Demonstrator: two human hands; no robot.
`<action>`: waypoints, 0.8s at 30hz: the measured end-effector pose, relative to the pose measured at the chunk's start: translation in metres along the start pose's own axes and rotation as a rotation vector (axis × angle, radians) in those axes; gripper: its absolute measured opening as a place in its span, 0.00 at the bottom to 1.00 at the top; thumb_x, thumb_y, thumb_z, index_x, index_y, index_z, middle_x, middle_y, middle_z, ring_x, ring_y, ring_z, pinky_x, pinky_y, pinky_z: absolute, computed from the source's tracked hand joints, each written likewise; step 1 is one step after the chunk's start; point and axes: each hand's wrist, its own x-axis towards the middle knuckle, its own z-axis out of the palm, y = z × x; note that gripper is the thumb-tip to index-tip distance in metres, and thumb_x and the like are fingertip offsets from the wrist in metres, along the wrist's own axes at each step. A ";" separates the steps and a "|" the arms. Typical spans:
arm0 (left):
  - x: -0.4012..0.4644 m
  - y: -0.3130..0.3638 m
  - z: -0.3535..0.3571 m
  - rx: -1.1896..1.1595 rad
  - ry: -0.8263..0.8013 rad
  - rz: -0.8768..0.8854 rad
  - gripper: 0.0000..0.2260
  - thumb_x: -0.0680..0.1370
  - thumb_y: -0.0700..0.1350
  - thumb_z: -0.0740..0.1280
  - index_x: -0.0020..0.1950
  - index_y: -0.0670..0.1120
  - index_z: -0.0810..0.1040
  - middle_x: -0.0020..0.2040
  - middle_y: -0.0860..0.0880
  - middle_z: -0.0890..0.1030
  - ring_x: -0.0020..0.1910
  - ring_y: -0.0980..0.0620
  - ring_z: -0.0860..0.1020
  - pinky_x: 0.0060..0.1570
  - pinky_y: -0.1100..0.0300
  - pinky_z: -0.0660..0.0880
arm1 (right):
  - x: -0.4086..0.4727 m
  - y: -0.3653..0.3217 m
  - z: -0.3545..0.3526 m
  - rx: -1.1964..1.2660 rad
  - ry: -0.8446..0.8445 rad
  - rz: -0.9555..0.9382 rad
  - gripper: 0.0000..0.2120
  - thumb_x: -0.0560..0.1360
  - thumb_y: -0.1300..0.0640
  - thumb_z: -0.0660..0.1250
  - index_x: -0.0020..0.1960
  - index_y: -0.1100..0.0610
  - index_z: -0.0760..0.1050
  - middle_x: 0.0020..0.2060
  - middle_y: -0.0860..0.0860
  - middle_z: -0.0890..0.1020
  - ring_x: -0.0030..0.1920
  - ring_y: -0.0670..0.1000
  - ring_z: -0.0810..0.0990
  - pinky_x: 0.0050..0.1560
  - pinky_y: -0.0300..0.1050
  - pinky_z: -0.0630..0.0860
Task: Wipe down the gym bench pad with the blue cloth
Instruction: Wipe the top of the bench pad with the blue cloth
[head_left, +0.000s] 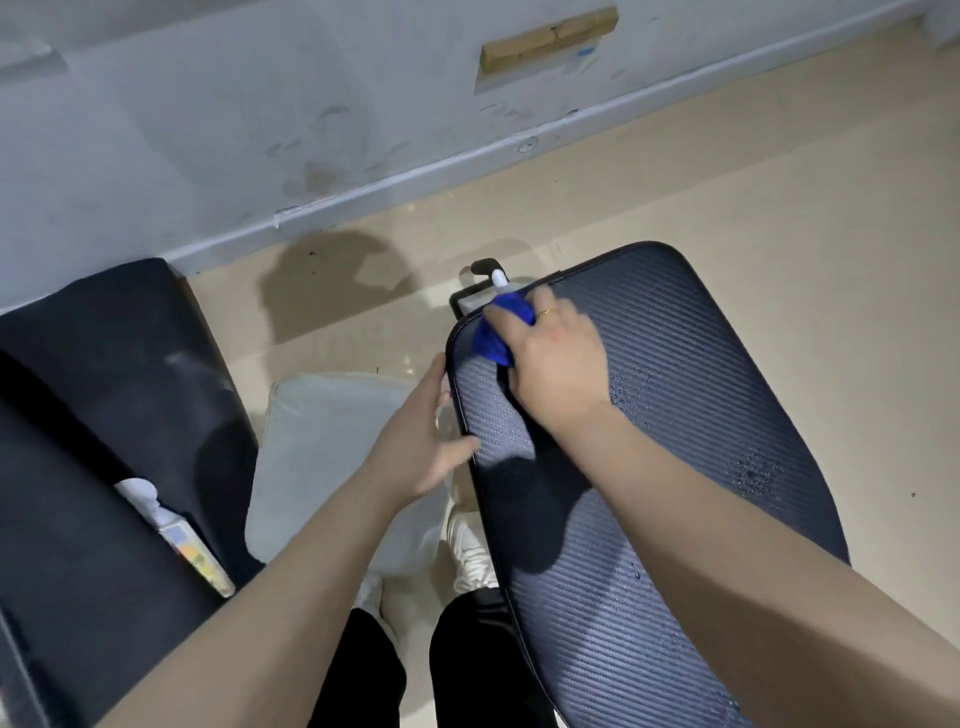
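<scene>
The gym bench pad is dark with a ribbed weave and runs from the lower middle up to the right. Water droplets sit on its right side. My right hand grips a crumpled blue cloth and presses it on the pad's far left corner. My left hand holds the pad's left edge, thumb on top and fingers curled round the rim.
A black padded seat stands at the left with a spray bottle lying on it. A pale cushion lies on the beige floor between the two. The grey wall and skirting run behind. The bench's black frame tip pokes out beyond the pad.
</scene>
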 end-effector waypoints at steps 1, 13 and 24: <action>-0.001 -0.001 0.004 0.120 -0.011 0.072 0.39 0.64 0.42 0.72 0.71 0.56 0.57 0.67 0.58 0.68 0.66 0.60 0.68 0.62 0.72 0.63 | -0.012 -0.005 0.001 -0.011 -0.020 -0.105 0.25 0.56 0.60 0.74 0.53 0.53 0.80 0.41 0.60 0.78 0.34 0.60 0.77 0.32 0.46 0.72; -0.015 -0.002 0.033 0.092 0.201 -0.173 0.37 0.68 0.37 0.72 0.71 0.58 0.60 0.44 0.54 0.78 0.46 0.51 0.78 0.49 0.57 0.75 | -0.048 -0.009 0.004 -0.187 -0.036 -0.156 0.18 0.65 0.56 0.67 0.55 0.52 0.78 0.44 0.58 0.79 0.38 0.59 0.77 0.37 0.46 0.71; -0.013 -0.003 0.034 0.137 0.149 -0.169 0.40 0.72 0.37 0.70 0.76 0.54 0.51 0.45 0.53 0.73 0.43 0.51 0.73 0.40 0.66 0.65 | -0.048 -0.001 0.010 -0.144 0.027 -0.081 0.20 0.67 0.57 0.54 0.53 0.51 0.78 0.42 0.57 0.78 0.38 0.59 0.76 0.38 0.47 0.71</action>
